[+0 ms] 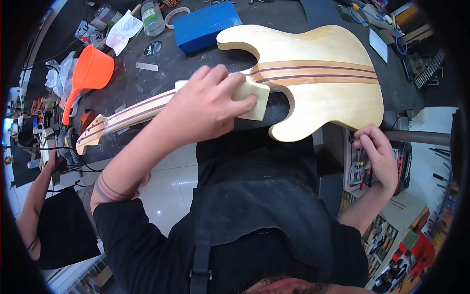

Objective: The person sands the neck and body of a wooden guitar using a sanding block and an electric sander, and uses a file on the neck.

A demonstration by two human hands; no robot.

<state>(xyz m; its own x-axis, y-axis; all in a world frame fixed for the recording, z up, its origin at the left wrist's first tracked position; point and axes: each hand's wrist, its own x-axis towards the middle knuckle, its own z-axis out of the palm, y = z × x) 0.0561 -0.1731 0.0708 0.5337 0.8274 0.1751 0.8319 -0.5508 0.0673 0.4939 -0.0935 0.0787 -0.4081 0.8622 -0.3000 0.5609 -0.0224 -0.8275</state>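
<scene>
An unfinished electric guitar of pale wood, with darker stripes down its middle, lies across the bench without strings. Its neck runs left to a headstock with small holes. My left hand is closed over the neck near the body, gripping a pale yellow sheet that looks like sandpaper. Part of the neck is hidden under that hand. At the body's near right edge, my right hand has its fingers curled against the rim and holds it.
Behind the neck are a blue block, a clear bottle, a tape roll and crumpled white paper. An orange dipper stands at left. Another person's arm is at far left. Tool trays sit beside my right arm.
</scene>
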